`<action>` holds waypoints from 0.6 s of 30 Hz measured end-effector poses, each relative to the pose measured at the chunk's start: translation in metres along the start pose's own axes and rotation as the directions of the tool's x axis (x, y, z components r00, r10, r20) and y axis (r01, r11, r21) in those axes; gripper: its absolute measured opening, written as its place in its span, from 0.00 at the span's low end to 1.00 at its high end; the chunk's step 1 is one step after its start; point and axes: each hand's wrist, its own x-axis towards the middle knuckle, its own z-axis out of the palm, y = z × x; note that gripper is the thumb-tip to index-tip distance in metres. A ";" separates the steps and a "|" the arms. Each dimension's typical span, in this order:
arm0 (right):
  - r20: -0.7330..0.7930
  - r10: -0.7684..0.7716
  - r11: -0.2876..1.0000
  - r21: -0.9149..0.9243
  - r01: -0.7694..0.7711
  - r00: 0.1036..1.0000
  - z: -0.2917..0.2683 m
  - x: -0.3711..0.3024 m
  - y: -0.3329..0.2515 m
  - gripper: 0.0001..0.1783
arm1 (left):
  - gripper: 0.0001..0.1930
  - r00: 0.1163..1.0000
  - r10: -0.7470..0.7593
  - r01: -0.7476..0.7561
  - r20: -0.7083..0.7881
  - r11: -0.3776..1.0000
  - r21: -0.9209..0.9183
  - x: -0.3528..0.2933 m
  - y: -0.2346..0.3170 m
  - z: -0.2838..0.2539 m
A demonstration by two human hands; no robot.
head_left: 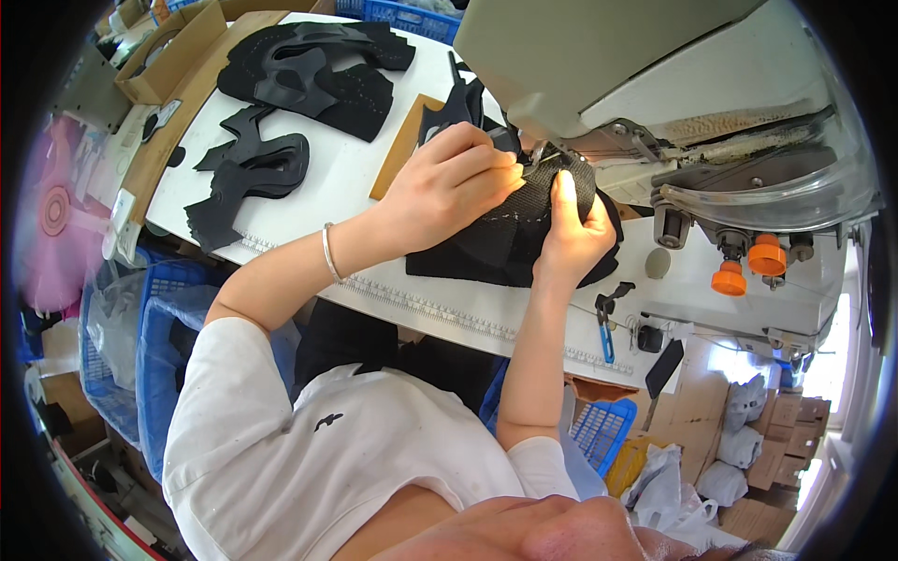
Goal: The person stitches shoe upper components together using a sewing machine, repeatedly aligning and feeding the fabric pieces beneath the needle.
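Observation:
Black mesh fabric (510,222), which looks like a shoe upper piece, lies beneath the head of a sewing machine (561,70), lit by a small lamp near the needle. My right hand (572,234) grips its right side, thumb on top and fingers underneath. My left hand (456,179) is closed in a pinch just above the mesh, close to the needle area. A thin pale line shows at those fingertips, too small to name. The needle itself is mostly hidden by the machine and my fingers.
Stacked black cut pieces (313,70) and more black pieces (248,168) lie on the white table (192,187). Blue-handled snips (606,327) rest at the right. Orange knobs (766,254) stick out from the machine. Blue crates (154,365) stand at the left, below table height.

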 end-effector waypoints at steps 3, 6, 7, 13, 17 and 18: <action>0.014 0.023 0.999 0.032 -0.023 1.000 0.001 0.006 -0.002 0.08 | 0.14 1.000 -0.006 0.006 -0.009 0.999 0.034 -0.002 0.004 0.002; 0.053 0.038 0.999 -0.012 -0.037 0.998 -0.003 0.011 0.001 0.07 | 0.15 1.000 0.010 -0.008 -0.024 0.998 0.068 -0.005 0.005 0.004; 0.053 0.023 1.000 0.004 -0.023 0.998 -0.002 0.011 -0.002 0.06 | 0.15 1.000 0.007 -0.005 -0.022 0.998 0.067 -0.005 0.006 0.005; 0.075 -0.094 0.996 -0.003 0.095 0.993 -0.003 0.027 0.008 0.11 | 0.15 1.000 0.002 0.000 -0.025 0.996 0.087 -0.002 0.010 0.007; 0.025 -0.081 0.996 -0.035 0.082 0.996 -0.005 0.034 0.017 0.11 | 0.14 1.000 -0.003 0.004 -0.007 0.990 0.140 -0.003 0.017 0.010; 0.025 -0.076 0.996 -0.033 0.077 0.997 -0.005 0.031 0.017 0.11 | 0.14 1.000 -0.014 0.014 -0.004 0.985 0.173 -0.002 0.019 0.010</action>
